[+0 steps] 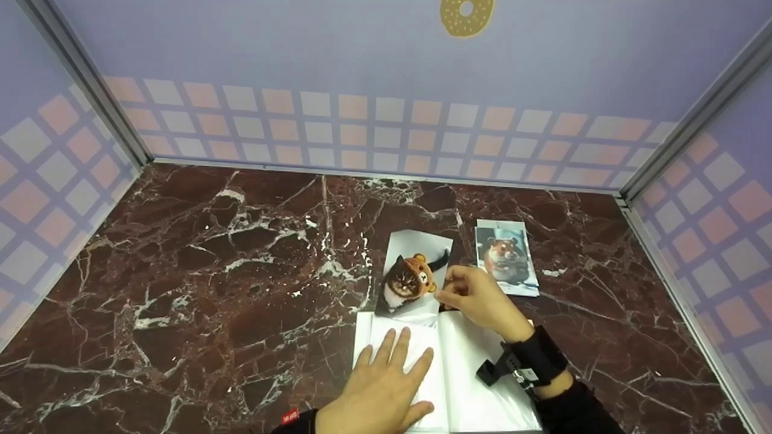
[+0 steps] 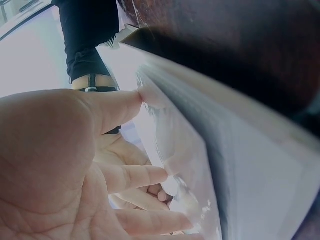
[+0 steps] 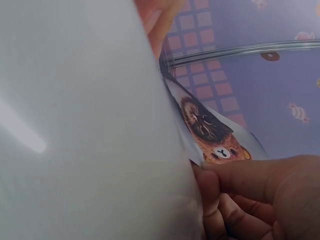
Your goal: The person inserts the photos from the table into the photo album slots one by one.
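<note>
The right hand point(image 1: 479, 301) pinches the right edge of a photo of a cat in a brown bear hood point(image 1: 413, 277), thumb against fingers, low on the print and just above the spine of a spread photo album point(image 1: 494, 380). From that pinch the print reaches up and to the left, its lower end meeting the top of the left-hand page's clear pocket point(image 1: 425, 392); how far it sits inside cannot be told. In the right wrist view the print curves away just beyond the pinching thumb, beside a large glossy pale sheet. Below and left of the grip, the left hand point(image 1: 386, 386) lies with fingers spread on that page, grasping nothing. Just right of the grip and a little farther off lies a small stack of photos point(image 1: 506, 256), the top one showing a brown-and-white hamster. Behind the grip, the right wrist wears a black strap point(image 1: 546, 355) with a small white label, its print too small to read. By the left cuff, well below and left of the grip, a red tag point(image 1: 290, 416) carries pale lettering too small to read surely. Album and photos rest on a dark red marbled tabletop point(image 1: 241, 313), white-veined.
</note>
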Demonstrator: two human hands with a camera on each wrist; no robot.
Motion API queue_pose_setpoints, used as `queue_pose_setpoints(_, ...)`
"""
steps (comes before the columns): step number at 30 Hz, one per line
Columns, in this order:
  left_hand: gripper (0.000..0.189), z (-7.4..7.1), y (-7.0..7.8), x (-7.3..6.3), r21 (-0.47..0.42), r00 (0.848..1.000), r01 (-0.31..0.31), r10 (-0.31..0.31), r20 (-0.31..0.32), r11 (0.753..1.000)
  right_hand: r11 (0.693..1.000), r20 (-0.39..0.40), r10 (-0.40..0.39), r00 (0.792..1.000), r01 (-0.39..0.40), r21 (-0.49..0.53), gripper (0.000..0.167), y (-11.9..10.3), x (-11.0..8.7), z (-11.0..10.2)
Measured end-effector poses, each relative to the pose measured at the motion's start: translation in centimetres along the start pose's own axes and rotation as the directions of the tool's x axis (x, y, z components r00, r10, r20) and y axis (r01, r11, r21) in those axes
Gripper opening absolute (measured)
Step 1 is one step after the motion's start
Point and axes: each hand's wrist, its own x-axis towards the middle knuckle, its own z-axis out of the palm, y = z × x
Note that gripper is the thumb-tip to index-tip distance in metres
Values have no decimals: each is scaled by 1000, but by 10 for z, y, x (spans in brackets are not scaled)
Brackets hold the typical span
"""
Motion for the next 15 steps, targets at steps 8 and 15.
queue_pose_setpoints(8,76,-3,-1,-1,1,1000,7,-7,-20,1000,1000,-9,15,1000,-15,-8,14,-2,0,0)
queue_pose_setpoints(15,79,-4,-3,-1,-14,999,42,-42,2,999,1000,-5,13,1000,-13,-9,14,-2,0,-1)
